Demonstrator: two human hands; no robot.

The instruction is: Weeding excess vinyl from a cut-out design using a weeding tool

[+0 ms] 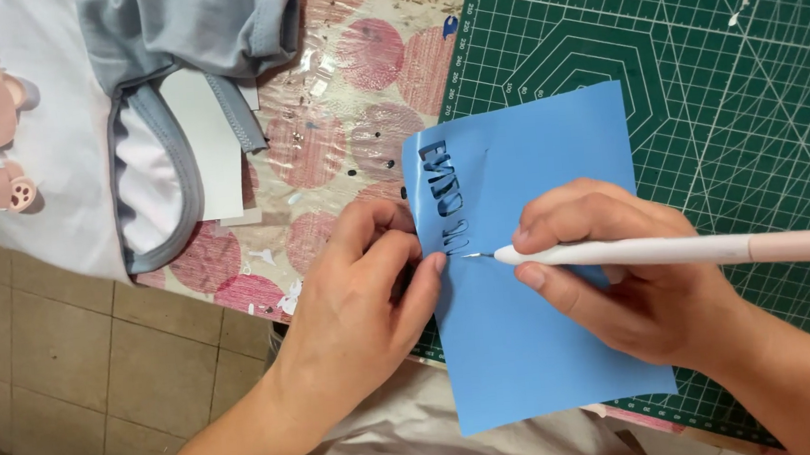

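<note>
A blue sheet [539, 342] with cut-out letters near its upper left edge lies partly on a green cutting mat [731, 86] and overhangs the table's front edge. My left hand [362, 298] pinches the sheet's left edge by the letters. My right hand [621, 278] rests on the sheet and holds a white pen-shaped tool [677, 251], whose thin metal tip touches the sheet just right of my left fingertips.
A white garment [23, 142] with a teddy-bear print and grey-blue trim lies at the upper left on a table cover [356, 96] with pink circles. A white card [210, 137] sits inside the neckline. Brown floor tiles [69, 360] show below the table edge.
</note>
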